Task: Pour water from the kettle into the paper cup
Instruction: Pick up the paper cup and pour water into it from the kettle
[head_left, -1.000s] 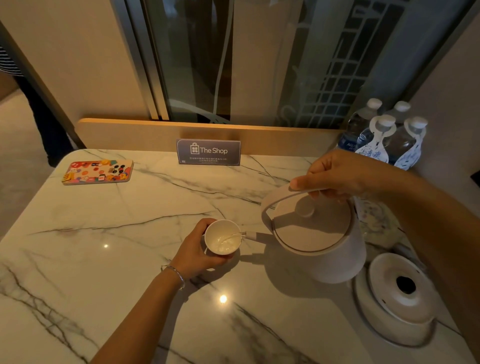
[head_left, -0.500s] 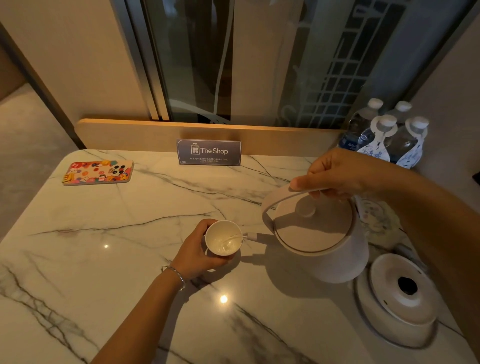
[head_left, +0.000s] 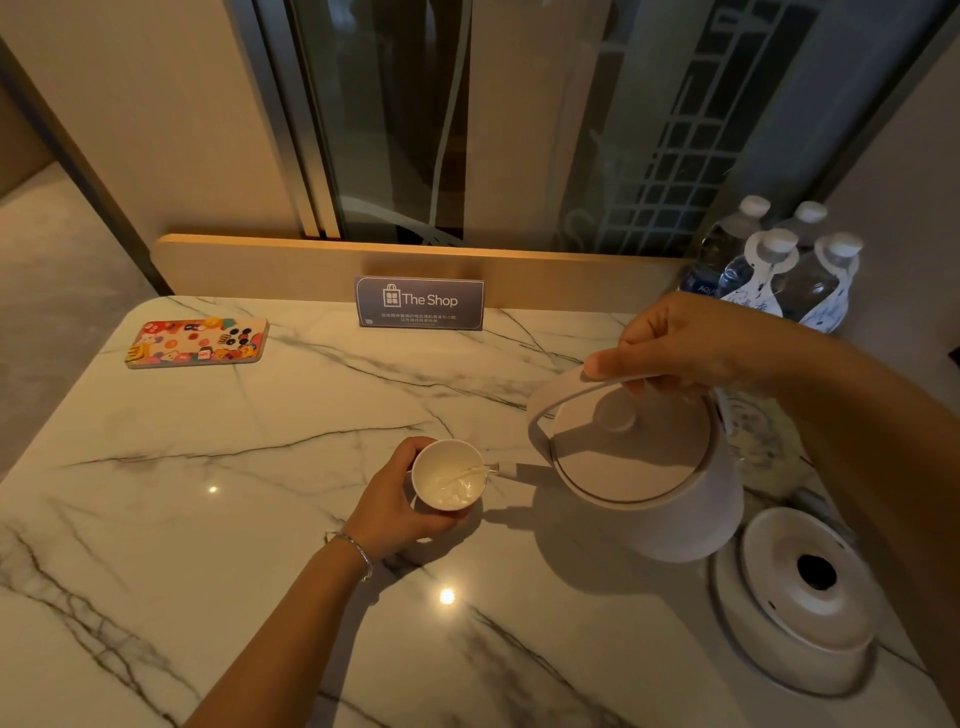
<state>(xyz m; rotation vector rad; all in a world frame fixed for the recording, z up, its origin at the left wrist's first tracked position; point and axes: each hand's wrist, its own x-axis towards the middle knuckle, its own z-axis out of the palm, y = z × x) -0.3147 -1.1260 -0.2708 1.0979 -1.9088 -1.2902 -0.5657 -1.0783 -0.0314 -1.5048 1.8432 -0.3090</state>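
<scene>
A white paper cup (head_left: 448, 479) stands on the marble table (head_left: 260, 441), and my left hand (head_left: 400, 499) is wrapped around its left side. My right hand (head_left: 675, 343) grips the top handle of a white kettle (head_left: 639, 467), which is tilted to the left above the table. A thin stream of water runs from the kettle's spout (head_left: 506, 470) over the rim into the cup, which has water in its bottom.
The kettle's round base (head_left: 800, 597) sits at the right front. Several water bottles (head_left: 779, 270) stand at the back right. A "The Shop" sign (head_left: 418, 302) leans on the back ledge, and a colourful flat card (head_left: 197, 343) lies at the back left.
A person's leg at the far left has left the view. Water keeps running into the cup; both hands and the kettle stay almost still.
</scene>
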